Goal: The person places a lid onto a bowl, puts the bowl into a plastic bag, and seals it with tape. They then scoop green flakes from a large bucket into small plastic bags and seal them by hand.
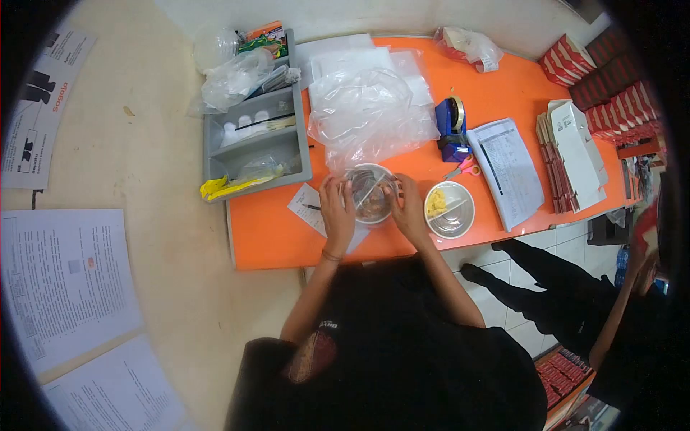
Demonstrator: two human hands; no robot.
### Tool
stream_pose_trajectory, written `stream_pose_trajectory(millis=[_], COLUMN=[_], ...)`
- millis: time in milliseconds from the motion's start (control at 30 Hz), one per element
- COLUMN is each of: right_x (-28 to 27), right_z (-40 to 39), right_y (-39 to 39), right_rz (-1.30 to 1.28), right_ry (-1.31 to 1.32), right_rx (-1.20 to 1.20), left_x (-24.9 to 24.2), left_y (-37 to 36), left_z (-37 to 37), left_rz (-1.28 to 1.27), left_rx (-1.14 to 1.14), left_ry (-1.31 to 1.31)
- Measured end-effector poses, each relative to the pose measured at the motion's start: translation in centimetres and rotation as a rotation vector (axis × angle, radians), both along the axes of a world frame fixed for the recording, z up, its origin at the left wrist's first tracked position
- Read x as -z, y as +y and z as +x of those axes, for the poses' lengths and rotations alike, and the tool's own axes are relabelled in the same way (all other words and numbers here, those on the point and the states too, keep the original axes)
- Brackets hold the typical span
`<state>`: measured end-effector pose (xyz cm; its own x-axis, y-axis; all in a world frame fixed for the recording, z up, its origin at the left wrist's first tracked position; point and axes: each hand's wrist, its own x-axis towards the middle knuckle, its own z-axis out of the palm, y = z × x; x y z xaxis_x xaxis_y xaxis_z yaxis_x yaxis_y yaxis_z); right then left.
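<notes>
A round white-rimmed food bowl [371,214] stands near the front edge of the orange table. It has a divider across it, brownish food in one part, and what looks like a clear lid over the top. My left hand [337,210] grips its left side, fingers curled on the rim. From the right, my right hand [407,208] holds the opposite rim. Just right of that hand sits a second divided bowl [460,219], uncovered, with yellow food in one part. A paper slip [305,207] with a dark pen on it lies by my left hand.
Clear plastic bags [363,108] lie behind the bowl. A grey divided tray [255,154] is at left. At right are a blue tape dispenser [453,133], pink scissors [466,169], stacked papers [505,172] and folded boxes [575,154]. Another person [568,294] stands at right.
</notes>
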<state>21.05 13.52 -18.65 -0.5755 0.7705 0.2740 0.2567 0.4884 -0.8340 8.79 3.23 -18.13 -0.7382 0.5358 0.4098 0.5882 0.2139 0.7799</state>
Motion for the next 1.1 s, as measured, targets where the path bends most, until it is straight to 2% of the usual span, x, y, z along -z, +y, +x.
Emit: stream_pose_trajectory(millis=[67, 200, 367, 400, 467, 600, 767, 967, 1100], right_x=[0.2, -2.5, -2.5, -2.4, -2.4, -2.3, -1.6, -1.1, -0.3], right_z=[-0.5, 1.3, 1.8, 1.5, 1.1, 1.2, 2.4, 3.8, 3.6], right_y=[-0.1, -1.7, -1.7, -1.3, -0.9, -0.5, -0.6, -0.7, -0.9], right_rz=[-0.056, -0.057, 0.001, 0.013, 0.029, 0.091, 0.121, -0.045, 0.091], right_ry=[0.07, -0.128, -0.265, -0.258, -0.251, -0.28, -0.202, -0.199, -0.167], right_rx=[0.0, 0.058, 0.102, 0.103, 0.104, 0.028, 0.019, 0.073, 0.084], left_x=[0.9, 0.3, -1.9, -1.5, -0.9, -0.3, -0.4, -0.2, -0.2], left_y=[0.1, -0.9, -0.9, -0.7, -0.2, -0.7, -1.8, -1.3, -1.5], left_z=[-0.6, 0.2, 0.7, 0.5, 0.1, -0.5, 1.0, 1.3, 1.1], left_rz=[0.004, -0.01, -0.343, -0.343, -0.155, -0.172, -0.17, -0.182, -0.208], left_rx=[0.029, 0.067, 0.084, 0.085, 0.1, 0.133, 0.3, 0.264, 0.235], left_ry=[-0.229, -0.112, -0.261, -0.264, -0.198, -0.253, -0.154, 0.046, 0.177])
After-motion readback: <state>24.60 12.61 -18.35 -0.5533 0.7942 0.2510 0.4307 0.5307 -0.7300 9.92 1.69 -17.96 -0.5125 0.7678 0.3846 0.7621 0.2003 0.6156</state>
